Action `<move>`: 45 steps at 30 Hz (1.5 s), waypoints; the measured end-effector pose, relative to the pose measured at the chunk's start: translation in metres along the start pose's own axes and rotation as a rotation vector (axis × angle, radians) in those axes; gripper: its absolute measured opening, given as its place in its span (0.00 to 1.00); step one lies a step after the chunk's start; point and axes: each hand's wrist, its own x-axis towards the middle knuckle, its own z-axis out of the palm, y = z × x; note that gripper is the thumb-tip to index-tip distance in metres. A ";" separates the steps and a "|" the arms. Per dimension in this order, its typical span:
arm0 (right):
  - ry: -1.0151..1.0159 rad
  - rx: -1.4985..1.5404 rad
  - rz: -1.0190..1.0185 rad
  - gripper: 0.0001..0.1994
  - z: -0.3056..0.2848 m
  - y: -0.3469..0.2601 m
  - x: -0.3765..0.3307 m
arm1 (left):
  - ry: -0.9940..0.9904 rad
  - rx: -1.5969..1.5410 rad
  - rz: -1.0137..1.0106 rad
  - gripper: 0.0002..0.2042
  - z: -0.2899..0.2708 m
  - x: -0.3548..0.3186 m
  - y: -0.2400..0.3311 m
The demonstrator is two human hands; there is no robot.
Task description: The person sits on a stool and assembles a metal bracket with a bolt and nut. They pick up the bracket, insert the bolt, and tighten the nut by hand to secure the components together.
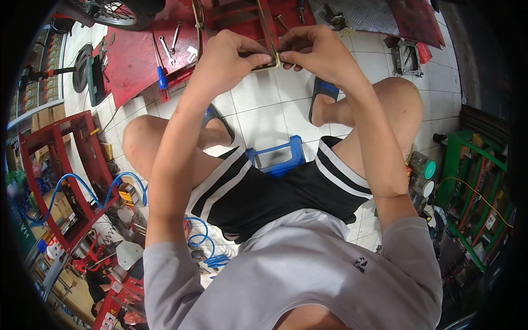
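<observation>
My left hand [234,59] and my right hand [318,52] are close together at the front edge of a red metal stand [231,10]. Between them is the bent corner of a narrow brass-coloured band [268,27], whose exact kind I cannot make out. My left thumb and fingers pinch it from the left. On the right, my other thumb and bent fingers close on the same corner. Left of my hands, a blue-handled screwdriver [161,78], a wrench [166,49] and a small white piece [192,54] lie on a red platform [129,60].
A motorcycle wheel [113,14] stands at the far left. Beneath me is a blue plastic stool [297,149]. A red rack [41,144] and a blue hose [77,176] are to the left, a green rack [459,159] to the right. A metal part [408,58] sits on the tiles.
</observation>
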 end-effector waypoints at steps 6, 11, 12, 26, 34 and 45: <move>-0.018 0.009 0.007 0.10 0.004 0.004 0.003 | -0.027 -0.065 -0.023 0.10 0.004 0.001 -0.003; -0.009 0.003 0.012 0.10 0.005 0.001 0.002 | -0.026 -0.112 -0.033 0.10 0.005 0.000 -0.004; -0.005 0.001 0.006 0.10 0.005 0.002 0.002 | -0.029 -0.103 -0.035 0.10 0.004 0.000 -0.001; 0.045 0.061 -0.023 0.10 0.007 0.017 0.006 | -0.052 -0.117 -0.037 0.09 0.004 0.002 -0.009; 0.028 -0.004 -0.029 0.07 0.008 0.010 0.004 | -0.035 -0.112 -0.012 0.10 0.004 0.000 -0.009; 0.045 -0.010 -0.056 0.07 0.009 0.013 0.004 | -0.023 -0.089 0.041 0.10 0.005 0.001 -0.012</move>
